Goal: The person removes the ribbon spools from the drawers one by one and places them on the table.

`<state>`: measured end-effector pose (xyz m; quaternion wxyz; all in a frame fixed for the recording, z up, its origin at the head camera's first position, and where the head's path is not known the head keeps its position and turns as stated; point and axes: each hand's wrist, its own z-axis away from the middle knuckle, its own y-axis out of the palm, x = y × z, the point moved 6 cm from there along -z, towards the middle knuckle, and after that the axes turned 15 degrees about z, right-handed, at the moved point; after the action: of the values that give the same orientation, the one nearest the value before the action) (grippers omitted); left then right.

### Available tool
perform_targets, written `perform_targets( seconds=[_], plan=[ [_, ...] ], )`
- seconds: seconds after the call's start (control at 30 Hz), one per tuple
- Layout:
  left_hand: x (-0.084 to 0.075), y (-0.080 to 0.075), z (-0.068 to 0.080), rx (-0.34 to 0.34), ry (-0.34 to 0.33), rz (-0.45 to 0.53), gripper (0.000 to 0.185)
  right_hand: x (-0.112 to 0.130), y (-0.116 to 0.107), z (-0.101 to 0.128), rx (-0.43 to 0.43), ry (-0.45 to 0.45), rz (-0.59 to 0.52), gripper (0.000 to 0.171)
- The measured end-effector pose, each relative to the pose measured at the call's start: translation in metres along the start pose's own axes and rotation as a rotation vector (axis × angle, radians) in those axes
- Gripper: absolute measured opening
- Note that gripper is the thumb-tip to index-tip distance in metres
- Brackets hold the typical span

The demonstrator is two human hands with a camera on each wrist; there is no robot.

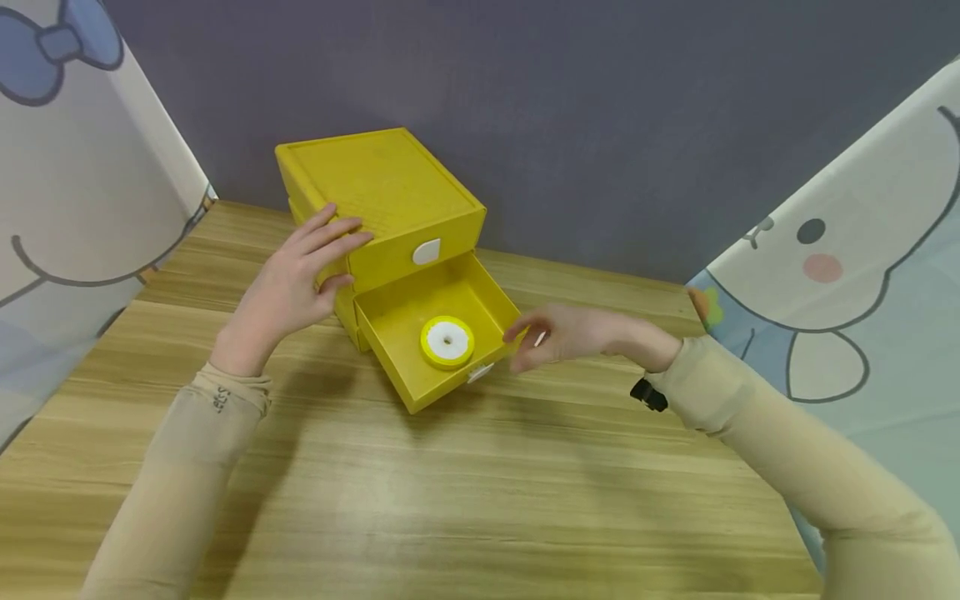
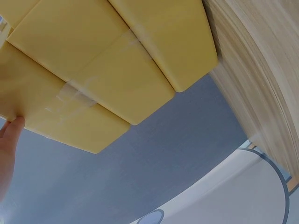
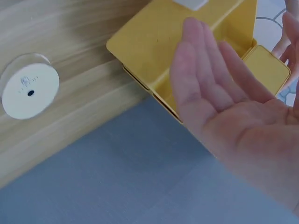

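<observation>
A yellow two-drawer box stands on the wooden table. Its lower drawer is pulled out, and a yellow-rimmed white ribbon spool lies inside. My left hand rests with straight fingers on the box's top left edge; in the left wrist view a fingertip touches the box's yellow side. My right hand hovers just right of the drawer's front corner with relaxed fingers, holding nothing. In the right wrist view its bare palm faces the camera in front of the drawer.
White tab handles sit on the upper drawer and the lower drawer. A white round spool lies on the wood in the right wrist view. A grey wall stands behind, with cartoon-printed panels left and right.
</observation>
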<state>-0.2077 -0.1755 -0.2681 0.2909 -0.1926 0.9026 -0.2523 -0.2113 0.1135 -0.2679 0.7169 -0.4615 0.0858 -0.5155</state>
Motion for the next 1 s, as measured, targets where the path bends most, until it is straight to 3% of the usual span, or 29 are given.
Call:
perform_targets(
  seconds=[0.27, 0.6, 1.0],
  plan=[
    [0.001, 0.001, 0.0, 0.005, -0.006, -0.008, 0.056, 0.011, -0.014, -0.011, 0.008, -0.029, 0.031, 0.068],
    [0.001, 0.001, 0.001, -0.002, -0.004, -0.013, 0.056, 0.027, -0.034, -0.024, 0.02, -0.028, 0.077, 0.066],
    [0.001, 0.002, 0.0, -0.002, -0.007, -0.014, 0.056, 0.043, -0.043, -0.054, 0.059, -0.142, 0.118, 0.07]
  ],
)
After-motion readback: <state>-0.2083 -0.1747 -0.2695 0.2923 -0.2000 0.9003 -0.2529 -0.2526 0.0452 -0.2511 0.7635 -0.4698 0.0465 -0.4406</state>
